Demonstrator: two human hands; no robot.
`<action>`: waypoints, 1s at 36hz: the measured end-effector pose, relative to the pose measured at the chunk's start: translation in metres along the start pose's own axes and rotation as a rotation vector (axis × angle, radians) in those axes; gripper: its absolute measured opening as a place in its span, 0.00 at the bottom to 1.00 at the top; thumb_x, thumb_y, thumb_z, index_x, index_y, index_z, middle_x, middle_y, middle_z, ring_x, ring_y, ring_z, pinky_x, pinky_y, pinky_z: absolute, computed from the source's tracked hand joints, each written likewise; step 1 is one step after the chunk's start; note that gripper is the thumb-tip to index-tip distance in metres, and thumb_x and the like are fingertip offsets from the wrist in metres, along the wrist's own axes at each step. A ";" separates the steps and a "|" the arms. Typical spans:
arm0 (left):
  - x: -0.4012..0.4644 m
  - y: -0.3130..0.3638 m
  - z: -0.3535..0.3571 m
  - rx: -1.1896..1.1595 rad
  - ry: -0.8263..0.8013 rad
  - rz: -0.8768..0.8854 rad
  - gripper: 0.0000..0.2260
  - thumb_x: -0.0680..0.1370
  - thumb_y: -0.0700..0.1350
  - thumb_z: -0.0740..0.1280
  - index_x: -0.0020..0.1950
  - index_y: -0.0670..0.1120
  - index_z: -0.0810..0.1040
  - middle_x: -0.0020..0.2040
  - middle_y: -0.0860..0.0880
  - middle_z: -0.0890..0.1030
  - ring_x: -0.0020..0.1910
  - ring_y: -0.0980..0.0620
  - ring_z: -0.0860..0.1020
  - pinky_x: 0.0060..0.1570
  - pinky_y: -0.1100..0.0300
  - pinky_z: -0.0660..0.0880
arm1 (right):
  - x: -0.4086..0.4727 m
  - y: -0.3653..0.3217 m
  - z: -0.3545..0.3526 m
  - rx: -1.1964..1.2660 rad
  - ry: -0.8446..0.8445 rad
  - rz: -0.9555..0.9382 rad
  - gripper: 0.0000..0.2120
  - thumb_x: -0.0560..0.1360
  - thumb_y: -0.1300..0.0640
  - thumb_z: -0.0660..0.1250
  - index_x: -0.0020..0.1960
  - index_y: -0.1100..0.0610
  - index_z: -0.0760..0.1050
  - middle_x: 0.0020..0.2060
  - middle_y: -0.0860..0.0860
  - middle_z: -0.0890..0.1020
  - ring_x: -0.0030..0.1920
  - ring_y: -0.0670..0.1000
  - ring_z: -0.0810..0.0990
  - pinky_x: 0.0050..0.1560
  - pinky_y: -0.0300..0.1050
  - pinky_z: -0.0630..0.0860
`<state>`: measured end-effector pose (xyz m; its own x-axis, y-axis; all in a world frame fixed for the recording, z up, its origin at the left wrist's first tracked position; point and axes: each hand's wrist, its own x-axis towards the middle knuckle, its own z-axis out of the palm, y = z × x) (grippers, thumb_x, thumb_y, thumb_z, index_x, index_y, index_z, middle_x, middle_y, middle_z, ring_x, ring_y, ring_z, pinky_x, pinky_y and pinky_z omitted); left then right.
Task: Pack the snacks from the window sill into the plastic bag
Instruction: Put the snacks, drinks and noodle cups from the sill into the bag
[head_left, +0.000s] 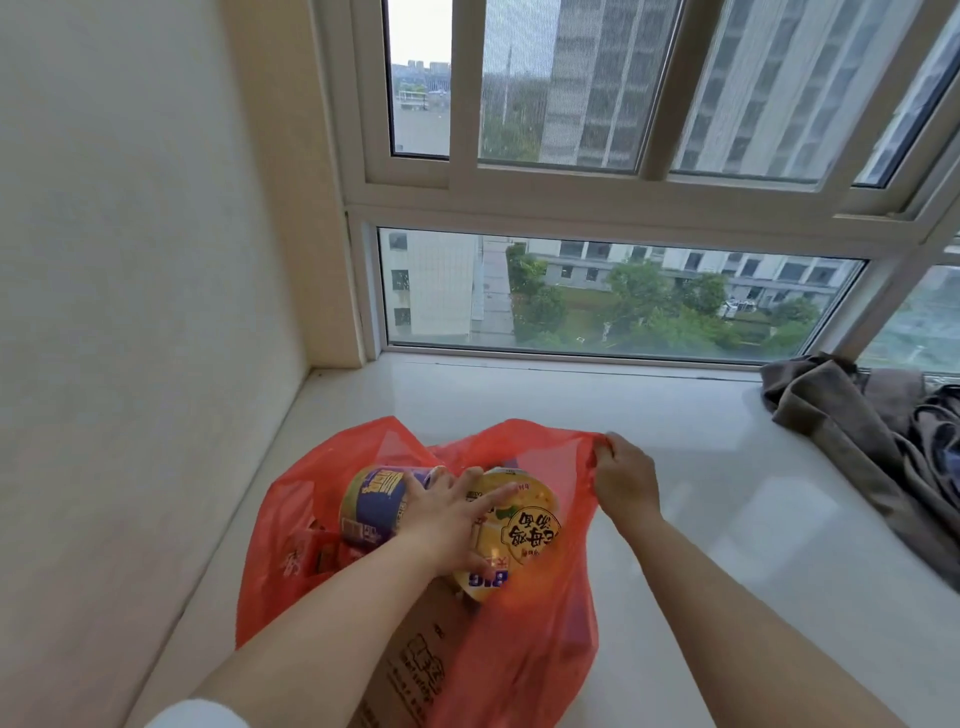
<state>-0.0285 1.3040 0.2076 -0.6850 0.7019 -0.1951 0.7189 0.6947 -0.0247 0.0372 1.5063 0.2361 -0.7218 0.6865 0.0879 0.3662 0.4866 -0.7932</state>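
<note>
Down on the pale window sill (675, 467) sits an open orange plastic bag (524, 660), its mouth facing up toward the head camera. Inside it, side by side and touching, lie two instant-noodle cups on their sides: a purple noodle cup (371, 506) to the left and a yellow noodle cup (519, 530) to the right. The left hand (452, 514) reaches into the bag with its fingers (496, 496) spread and fairly straight, lying across the spot where the two cups meet and pressing on both lids. Red snack packets (317, 556) show through the bag's left wall, below the purple cup, and a brown cardboard box (410, 670) with printed marks lies at the near side of the opening, under the left forearm. The right hand (623, 478) holds the bag's right rim up, fingers curled and pinching the thin plastic at the edge. Well apart, at the sill's far right, lies a heap of grey-brown cloth (857, 441) against the window (623, 296).
</note>
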 end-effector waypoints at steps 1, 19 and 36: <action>0.000 0.003 0.000 0.008 -0.004 0.006 0.44 0.67 0.69 0.66 0.71 0.70 0.38 0.77 0.52 0.47 0.75 0.43 0.52 0.67 0.29 0.48 | -0.001 -0.001 0.001 0.023 0.018 -0.006 0.15 0.80 0.59 0.53 0.43 0.61 0.76 0.39 0.54 0.80 0.42 0.56 0.76 0.42 0.48 0.70; -0.028 -0.057 -0.005 -0.363 0.410 -0.267 0.17 0.79 0.43 0.58 0.68 0.51 0.70 0.69 0.51 0.69 0.70 0.50 0.64 0.72 0.51 0.55 | 0.004 0.002 0.004 -0.046 0.010 0.164 0.22 0.81 0.48 0.53 0.39 0.63 0.75 0.34 0.55 0.75 0.41 0.57 0.72 0.40 0.45 0.65; -0.097 -0.114 0.059 0.335 -0.270 -0.297 0.31 0.72 0.63 0.65 0.67 0.45 0.72 0.62 0.47 0.78 0.66 0.45 0.70 0.72 0.44 0.38 | -0.021 -0.017 0.028 -0.220 -0.003 0.039 0.11 0.80 0.49 0.57 0.48 0.56 0.72 0.41 0.52 0.76 0.43 0.54 0.75 0.41 0.46 0.70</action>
<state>-0.0372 1.1470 0.1712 -0.8419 0.3860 -0.3771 0.5271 0.7382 -0.4209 0.0294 1.4684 0.2304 -0.7061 0.7058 0.0576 0.5130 0.5658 -0.6455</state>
